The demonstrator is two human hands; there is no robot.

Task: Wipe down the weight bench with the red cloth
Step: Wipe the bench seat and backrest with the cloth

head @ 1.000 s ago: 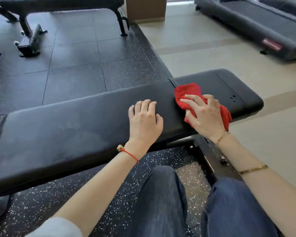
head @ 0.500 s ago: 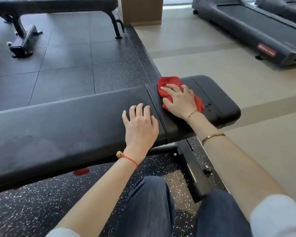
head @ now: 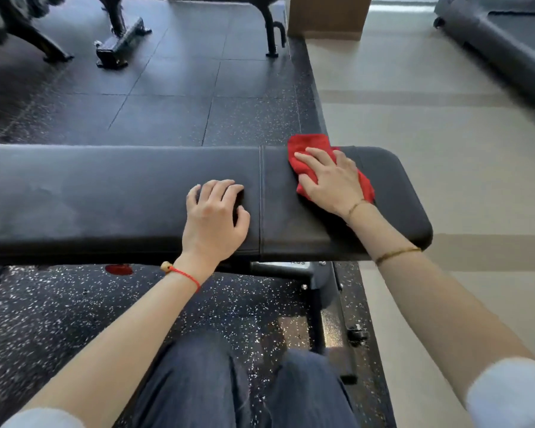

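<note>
Head view looks down on a black padded bench [head: 105,193] that runs across the picture, with a seam [head: 260,199] dividing the long pad on the left from the shorter end pad on the right. On that end pad lies the red cloth [head: 305,149], bunched, its far corner reaching the far edge of the pad. Right hand [head: 331,177] lies flat on the cloth, fingers straight and slightly spread, pressing it down against the pad; nothing is curled round the fabric. Thin gold bracelets sit at the right wrist and further up the forearm. Left hand [head: 213,217] rests on the long pad just left of the seam, near the front edge, its fingers loosely bent with the tips on the padding and holding nothing. A red string [head: 183,273] with a bead circles the left wrist. Below the bench, speckled rubber flooring [head: 59,319] and the bench's metal frame [head: 318,291] show, with knees in dark jeans [head: 198,384] at the bottom. Another bench [head: 121,38] stands at the far left, and a treadmill [head: 501,41] at the upper right on pale floor.
</note>
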